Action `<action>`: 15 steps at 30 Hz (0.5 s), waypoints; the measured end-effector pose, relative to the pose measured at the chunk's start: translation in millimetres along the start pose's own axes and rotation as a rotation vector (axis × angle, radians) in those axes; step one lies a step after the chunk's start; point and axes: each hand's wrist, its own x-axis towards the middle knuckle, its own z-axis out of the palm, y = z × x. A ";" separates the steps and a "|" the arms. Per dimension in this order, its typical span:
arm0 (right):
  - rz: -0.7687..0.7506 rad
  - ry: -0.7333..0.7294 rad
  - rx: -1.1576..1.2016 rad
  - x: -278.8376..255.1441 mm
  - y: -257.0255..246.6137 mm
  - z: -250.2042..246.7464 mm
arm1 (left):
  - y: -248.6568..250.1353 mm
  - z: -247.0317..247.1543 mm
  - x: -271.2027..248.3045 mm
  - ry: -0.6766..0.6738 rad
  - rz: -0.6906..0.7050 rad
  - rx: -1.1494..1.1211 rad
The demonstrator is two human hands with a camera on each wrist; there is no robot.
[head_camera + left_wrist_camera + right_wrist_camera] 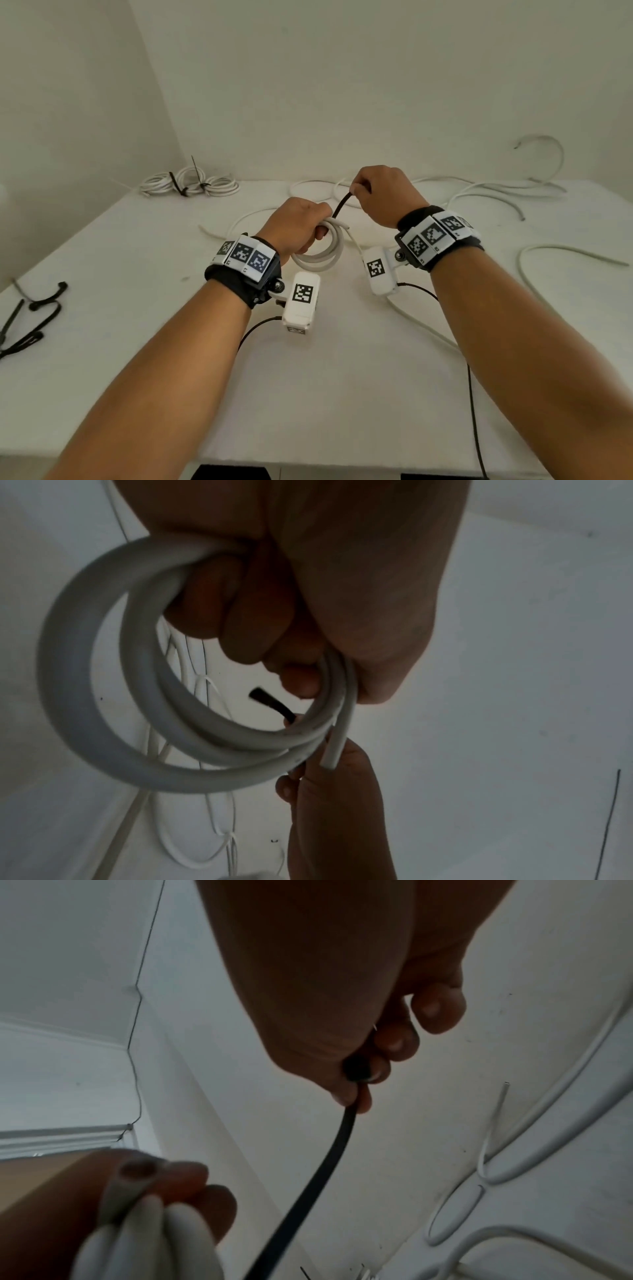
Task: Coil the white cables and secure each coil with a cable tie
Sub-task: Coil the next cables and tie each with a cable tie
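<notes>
white cable coil point(320, 251) was held above the bench point(137, 260), the left hand point(298, 228) curled round its loops. right hand point(385, 195) pinched the end of a black cable tie point(342, 205), which ran down to the coil. finished tied coils point(190, 183) lay at the far left; loose white cables point(493, 192) lay at the right, spare black ties point(30, 318) near the left edge.

Bare plain room, kind unclear — white table point(102, 246) against blank walls point(342, 85), loose white cables point(496, 192).
</notes>
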 end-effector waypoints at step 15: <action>-0.006 -0.596 0.252 -4.9 8.4 1.6 | -14.2 6.4 7.0 -0.057 -0.047 -0.075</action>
